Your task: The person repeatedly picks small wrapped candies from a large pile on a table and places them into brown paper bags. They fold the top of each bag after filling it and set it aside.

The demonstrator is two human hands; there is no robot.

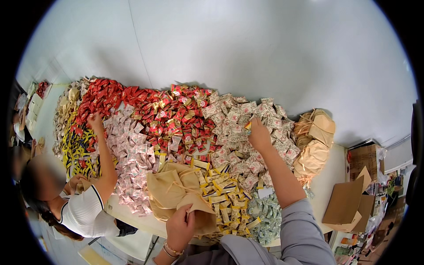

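Note:
My left hand [180, 227] pinches the rim of a tan drawstring pouch [203, 215], whose mouth gapes toward me. More tan pouches [169, 185] lie just behind it. My right hand [259, 134] is over a heap of cream packets with a red print [235, 116], its fingers closed on a small colourful packet [248, 127]. Left of that heap are red wrapped packets [179, 116]. Yellow-ended stick packets [225, 205] lie beside the open pouch, with pale green wrapped pieces [265, 212] to their right.
A co-worker [82, 212] at left reaches over red packets [102, 96]. Pale pink packets [129, 159] and yellow-and-blue ones [76, 149] lie between us. Stacked tan pouches [318, 132] sit at the right end. An open cardboard box [343, 202] stands at the table's right; a wall [232, 43] runs behind.

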